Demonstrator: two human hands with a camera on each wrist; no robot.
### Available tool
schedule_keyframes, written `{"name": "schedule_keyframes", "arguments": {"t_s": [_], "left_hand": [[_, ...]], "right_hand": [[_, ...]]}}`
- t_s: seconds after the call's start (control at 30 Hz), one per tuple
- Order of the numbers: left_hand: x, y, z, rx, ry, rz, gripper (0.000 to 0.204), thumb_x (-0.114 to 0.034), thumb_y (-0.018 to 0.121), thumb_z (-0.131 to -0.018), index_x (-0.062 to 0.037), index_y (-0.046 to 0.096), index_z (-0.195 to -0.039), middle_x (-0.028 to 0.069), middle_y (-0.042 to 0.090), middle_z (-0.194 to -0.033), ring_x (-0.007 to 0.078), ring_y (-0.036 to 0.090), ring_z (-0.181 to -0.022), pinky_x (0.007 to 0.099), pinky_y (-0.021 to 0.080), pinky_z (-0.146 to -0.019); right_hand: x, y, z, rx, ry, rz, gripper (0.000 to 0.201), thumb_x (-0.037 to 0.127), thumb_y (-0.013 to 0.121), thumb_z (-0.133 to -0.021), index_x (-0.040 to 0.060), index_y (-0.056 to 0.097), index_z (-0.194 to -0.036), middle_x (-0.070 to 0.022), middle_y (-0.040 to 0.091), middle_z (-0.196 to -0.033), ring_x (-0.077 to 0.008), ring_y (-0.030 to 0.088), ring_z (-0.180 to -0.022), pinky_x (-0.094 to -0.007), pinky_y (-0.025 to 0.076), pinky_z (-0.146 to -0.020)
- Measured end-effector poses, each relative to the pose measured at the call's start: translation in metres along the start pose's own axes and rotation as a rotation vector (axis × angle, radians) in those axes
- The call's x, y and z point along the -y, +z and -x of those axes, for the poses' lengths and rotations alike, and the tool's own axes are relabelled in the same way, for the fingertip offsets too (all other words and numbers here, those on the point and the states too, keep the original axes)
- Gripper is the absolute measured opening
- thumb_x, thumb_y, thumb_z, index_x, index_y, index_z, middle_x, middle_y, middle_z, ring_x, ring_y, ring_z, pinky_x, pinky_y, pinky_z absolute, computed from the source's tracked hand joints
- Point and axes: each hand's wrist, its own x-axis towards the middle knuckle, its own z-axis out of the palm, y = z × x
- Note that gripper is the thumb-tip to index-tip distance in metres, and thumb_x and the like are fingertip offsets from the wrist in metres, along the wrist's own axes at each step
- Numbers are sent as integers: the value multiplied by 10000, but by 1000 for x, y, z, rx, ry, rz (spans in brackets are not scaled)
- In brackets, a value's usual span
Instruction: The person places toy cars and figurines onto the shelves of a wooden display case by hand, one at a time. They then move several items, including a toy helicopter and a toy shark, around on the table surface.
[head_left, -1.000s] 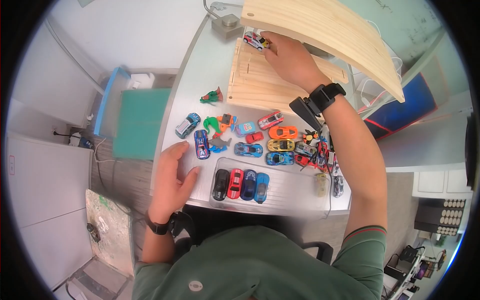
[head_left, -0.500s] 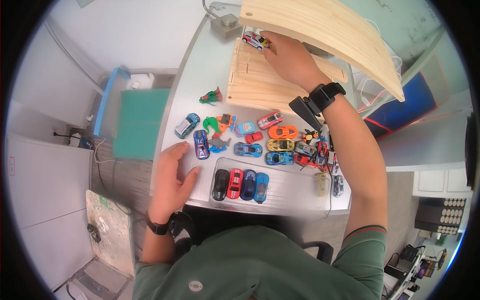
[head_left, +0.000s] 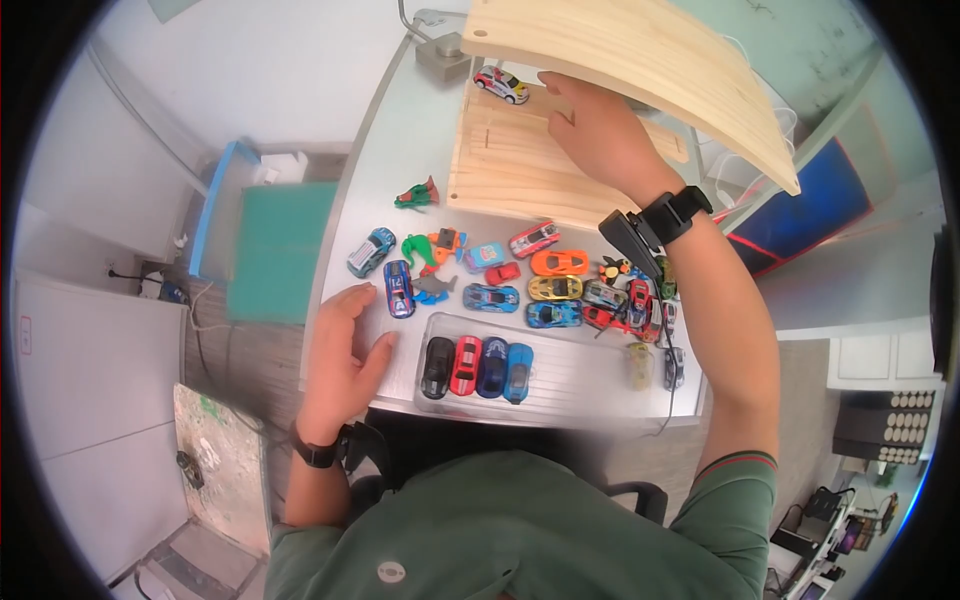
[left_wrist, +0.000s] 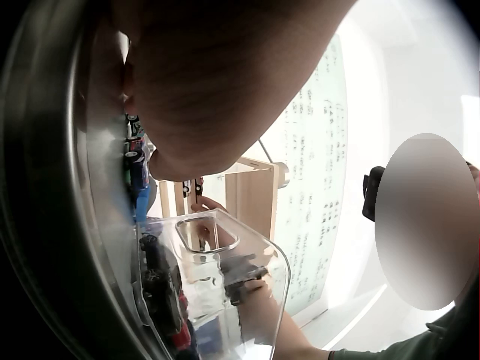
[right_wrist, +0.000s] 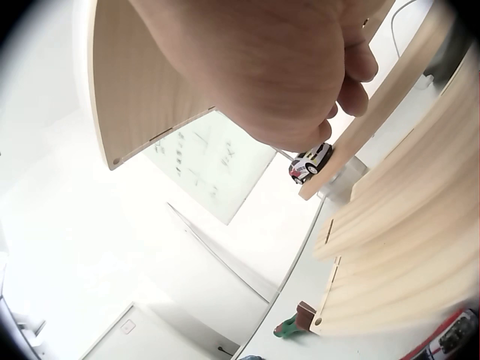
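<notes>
A white toy car with red and yellow markings sits at the left end of a shelf of the wooden rack. My right hand is just right of it, between the shelf and the upper board, fingers loosely bent and holding nothing. In the right wrist view the same car shows beyond the fingers, its wheels on the wooden strip. At the table's front left my left hand rests with relaxed fingers, holding nothing. Nearest its fingertips lies a dark blue toy car.
A clear plastic tray holds a row of toy cars at the front edge. Several loose cars, including an orange one, and small figures cover the table's middle. A green and brown toy lies left of the rack; a metal lamp base stands behind.
My right hand has let go of the white car and drawn back to the right, leaving it on the shelf. The left hand has stayed in place. The head view has shifted slightly.
</notes>
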Motion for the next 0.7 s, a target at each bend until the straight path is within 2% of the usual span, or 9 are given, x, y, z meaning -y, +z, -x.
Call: {"name": "schedule_keyframes", "arguments": {"t_s": [0.17, 0.2, 0.27, 0.3, 0.37, 0.5, 0.57, 0.6, 0.7], "left_hand": [[2, 2, 1, 3, 4, -17, 635, 9, 785, -851, -22, 559, -1444, 189, 592, -1451, 352, 584, -1337, 431, 450, -1151], [2, 2, 2, -1, 2, -17, 632, 9, 784, -855, -18, 558, -1444, 187, 593, -1448, 347, 586, -1333, 428, 452, -1149], [0, 4, 1, -4, 5, -19, 629, 9, 784, -858, -14, 557, -1444, 185, 593, -1445, 341, 589, -1329, 425, 454, -1147], [-1, 4, 1, -17, 6, -30, 596, -5, 788, -867, -3, 566, -1421, 203, 606, -1408, 368, 599, -1301, 436, 470, -1124], [-2, 5, 0, -31, 7, -44, 565, -19, 791, -876, 8, 574, -1397, 222, 619, -1371, 395, 610, -1274, 447, 486, -1101], [2, 7, 3, -33, -1, -50, 580, -1, 782, -879, 2, 566, -1417, 204, 613, -1388, 361, 614, -1279, 429, 478, -1115], [3, 6, 3, -29, -9, -59, 602, 19, 775, -876, -6, 556, -1436, 186, 608, -1402, 330, 614, -1288, 413, 471, -1128], [2, 7, 2, -28, -3, -71, 596, 20, 774, -879, -5, 556, -1434, 185, 610, -1393, 329, 618, -1280, 412, 474, -1124], [2, 7, 2, -29, -4, -92, 585, 18, 771, -886, -6, 556, -1430, 182, 613, -1380, 322, 622, -1269, 409, 476, -1119]], "right_hand": [[-6, -7, 18, -16, 19, -42, 482, 145, 631, -983, 32, 602, -1451, -171, 722, -1343, -321, 713, -967, -414, 560, -896], [-6, -10, 22, -19, 21, -42, 482, 145, 631, -983, 32, 602, -1451, -171, 722, -1343, -321, 713, -967, -414, 560, -896], [-3, -16, 29, 0, 34, -50, 471, 162, 647, -990, 31, 613, -1440, -156, 737, -1304, -268, 665, -830, -395, 551, -815], [0, -21, 34, -4, 35, -51, 471, 162, 647, -990, 31, 613, -1440, -156, 737, -1304, -268, 665, -830, -395, 551, -815], [10, -32, 48, 36, 35, -108, 468, 201, 627, -993, 7, 623, -1419, -239, 698, -1327, -422, 660, -1205, -486, 525, -1052], [24, -53, 84, 62, 25, -157, 476, 216, 656, -988, 13, 626, -1418, -231, 702, -1326, -405, 695, -1119, -468, 549, -995], [39, -68, 103, 200, 169, -237, 471, 217, 674, -984, 21, 636, -1410, -221, 708, -1321, -381, 720, -1008, -446, 570, -917], [42, -71, 115, 194, 145, -232, 463, 213, 684, -981, 27, 646, -1403, -211, 714, -1311, -358, 729, -941, -432, 579, -870], [51, -80, 147, 245, 108, -246, 444, 201, 722, -966, 23, 661, -1368, -208, 721, -1279, -393, 712, -980, -441, 580, -881]]}}
